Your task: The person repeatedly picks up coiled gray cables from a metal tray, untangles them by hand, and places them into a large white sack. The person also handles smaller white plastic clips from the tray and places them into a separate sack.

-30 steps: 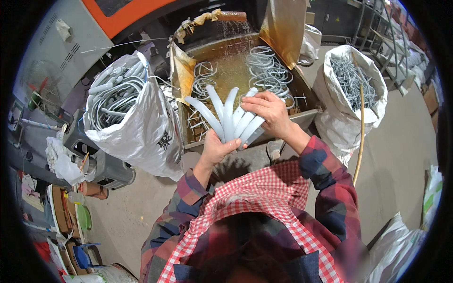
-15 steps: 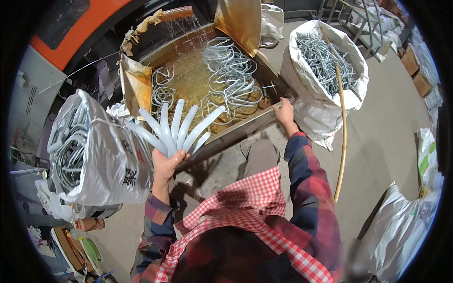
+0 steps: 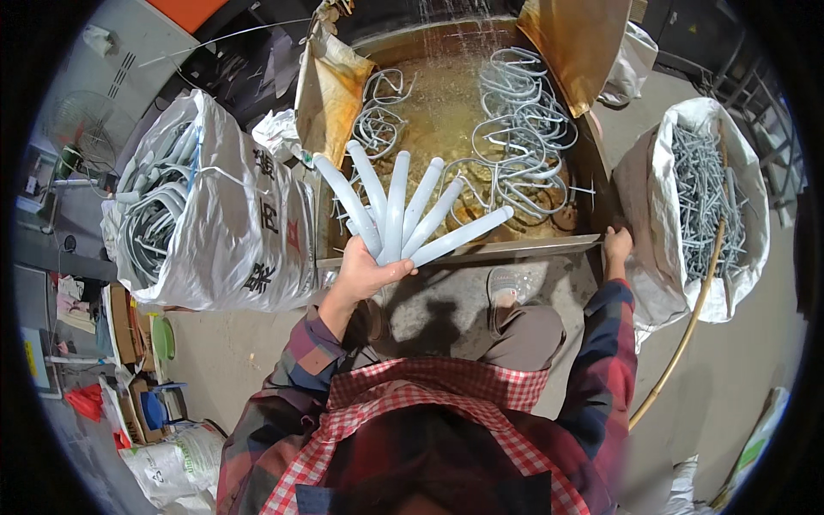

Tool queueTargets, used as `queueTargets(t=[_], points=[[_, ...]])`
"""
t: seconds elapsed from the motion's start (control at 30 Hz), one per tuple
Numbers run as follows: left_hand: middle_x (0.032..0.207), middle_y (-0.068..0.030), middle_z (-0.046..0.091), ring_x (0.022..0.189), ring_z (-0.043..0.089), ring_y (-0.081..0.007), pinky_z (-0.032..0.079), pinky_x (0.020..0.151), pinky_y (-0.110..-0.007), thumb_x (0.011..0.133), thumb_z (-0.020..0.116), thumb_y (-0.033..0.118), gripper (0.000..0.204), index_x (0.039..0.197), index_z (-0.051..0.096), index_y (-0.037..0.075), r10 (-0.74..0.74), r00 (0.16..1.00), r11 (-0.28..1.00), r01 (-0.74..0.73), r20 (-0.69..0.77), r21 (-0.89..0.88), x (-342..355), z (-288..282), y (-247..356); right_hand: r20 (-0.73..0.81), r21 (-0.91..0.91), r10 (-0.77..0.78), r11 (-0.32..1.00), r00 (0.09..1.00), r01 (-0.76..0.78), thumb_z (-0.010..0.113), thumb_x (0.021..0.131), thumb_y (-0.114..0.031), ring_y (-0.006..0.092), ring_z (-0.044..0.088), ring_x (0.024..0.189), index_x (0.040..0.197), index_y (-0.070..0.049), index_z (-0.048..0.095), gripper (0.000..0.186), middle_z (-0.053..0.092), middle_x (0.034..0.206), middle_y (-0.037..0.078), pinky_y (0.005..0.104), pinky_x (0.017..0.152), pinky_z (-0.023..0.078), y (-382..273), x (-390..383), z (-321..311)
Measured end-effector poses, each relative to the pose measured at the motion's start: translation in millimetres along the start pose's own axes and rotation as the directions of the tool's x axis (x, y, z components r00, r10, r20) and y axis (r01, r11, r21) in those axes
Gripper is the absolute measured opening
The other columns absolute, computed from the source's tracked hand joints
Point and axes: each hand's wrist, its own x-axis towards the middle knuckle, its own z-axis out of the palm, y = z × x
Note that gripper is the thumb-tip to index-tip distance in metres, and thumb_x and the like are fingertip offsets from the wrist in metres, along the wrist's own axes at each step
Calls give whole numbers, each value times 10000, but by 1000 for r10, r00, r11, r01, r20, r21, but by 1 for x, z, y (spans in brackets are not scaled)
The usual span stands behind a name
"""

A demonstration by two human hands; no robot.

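Note:
A fan of pale grey, round-ended plastic strips [image 3: 396, 202] is gripped at its lower ends by my left hand [image 3: 365, 273], thumb laid across them. The strips spread upward in front of a metal trough [image 3: 549, 246] of shallow, yellowish water. At the trough's near right corner, my right hand [image 3: 617, 245] rests its fingers on the rim; whether they curl round it is hard to see. Grey looped plastic pieces [image 3: 525, 129] lie in the water on the right, and a smaller group of loops [image 3: 378, 120] sits on the left, partly behind the strips.
Left of the trough stands a white woven sack [image 3: 249, 215] of grey plastic pieces. A second white sack [image 3: 747, 163], full of thin grey sticks, stands on the right with a bamboo pole [image 3: 687, 343] leaning from it. Water falls in at the trough's far side. Rust-stained sheets [image 3: 571, 43] flank it.
The whole view has swung, so the trough and sacks sit further right in the picture. My left hand keeps its grip on the strips, and my right hand stays at the trough's corner.

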Motion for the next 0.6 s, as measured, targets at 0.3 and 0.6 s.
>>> queueTargets(t=[0.3, 0.6], points=[[892, -85, 636, 735, 635, -160, 536, 652, -291, 717, 711, 35, 373, 1048, 554, -38, -10, 998, 998, 6, 57, 59, -19, 11, 0, -241, 872, -553, 237, 797, 428, 607, 799, -8, 117, 559, 889, 1015, -18, 580, 218, 604, 892, 44, 254, 792, 448, -227, -188, -170], [831, -32, 621, 693, 601, -104, 489, 637, -240, 718, 707, 93, 377, 1048, 567, -22, 80, 978, 995, -89, 192, 39, -67, 6, 33, -82, 855, -969, 52, 234, 516, 722, 734, -185, 203, 537, 926, 831, -69, 632, 176, 576, 955, 60, 313, 818, 414, -298, -250, -169]])
